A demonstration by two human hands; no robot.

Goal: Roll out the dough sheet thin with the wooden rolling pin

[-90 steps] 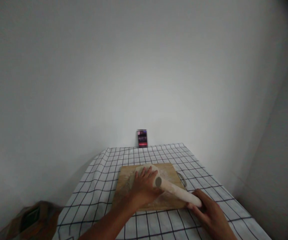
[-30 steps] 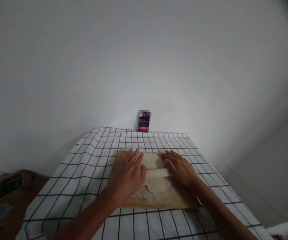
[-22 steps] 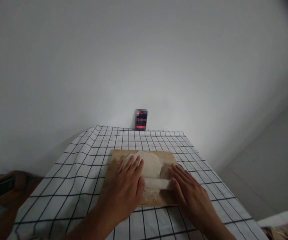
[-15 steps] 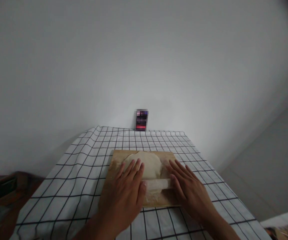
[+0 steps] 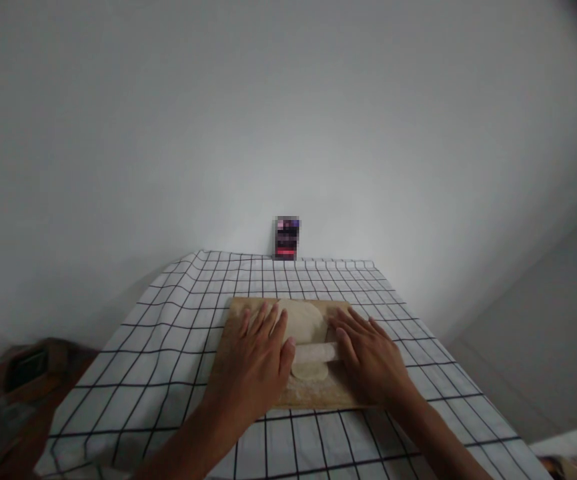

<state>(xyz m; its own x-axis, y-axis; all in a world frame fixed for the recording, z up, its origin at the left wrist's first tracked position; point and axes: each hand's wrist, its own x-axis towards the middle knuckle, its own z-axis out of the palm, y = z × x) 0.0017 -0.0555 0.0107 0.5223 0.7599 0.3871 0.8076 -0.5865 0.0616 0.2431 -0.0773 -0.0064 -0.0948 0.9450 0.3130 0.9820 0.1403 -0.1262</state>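
Observation:
A pale rolling pin (image 5: 315, 353) lies crosswise over a flat sheet of dough (image 5: 302, 322) on a wooden board (image 5: 288, 402). My left hand (image 5: 255, 357) rests palm down over the pin's left end, its fingers stretched forward and spread. Over the right end, my right hand (image 5: 368, 350) lies flat in the same way, with fingers extended. Both ends of the pin are hidden under the hands. The dough shows beyond the pin, and a smaller rounded part shows on the near side. White flour dusts the board near its front edge.
A white cloth with black grid lines (image 5: 168, 347) covers the table. At the back, a small dark blurred-out object (image 5: 287, 238) stands upright against the white wall (image 5: 288, 120). To the left, below table level, is a brownish box (image 5: 33, 370).
Both hands have pushed the rolling pin forward, away from me, over the dough. More dough now shows on the near side of the pin. The view has shifted slightly.

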